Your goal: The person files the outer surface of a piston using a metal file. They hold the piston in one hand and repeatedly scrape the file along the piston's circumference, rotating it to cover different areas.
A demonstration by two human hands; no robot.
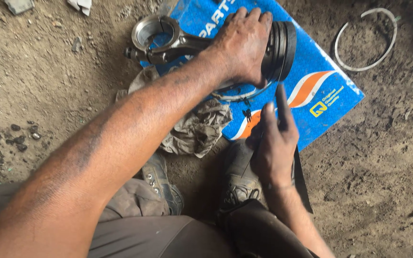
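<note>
Dirt floor [53,71] fills my view, where my left hand [242,45] clamps the piston [280,50] on blue cardboard [321,91] while my right hand [273,143] pinches a thin ring [280,102] beside a rag [197,129].

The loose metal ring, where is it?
In the head view, the loose metal ring lies on the dirt at top right, just past the blue box, apart from both hands.

bare dirt floor [383,157] everywhere, brown and packed, scattered with grit and small stones. dark oily clumps [5,136] sit at the left edge, a couple of pale scraps [20,5] along the top. flat daylight, no hard shadows, ground gets darker toward the top right corner. no walls or furniture in view.
</note>
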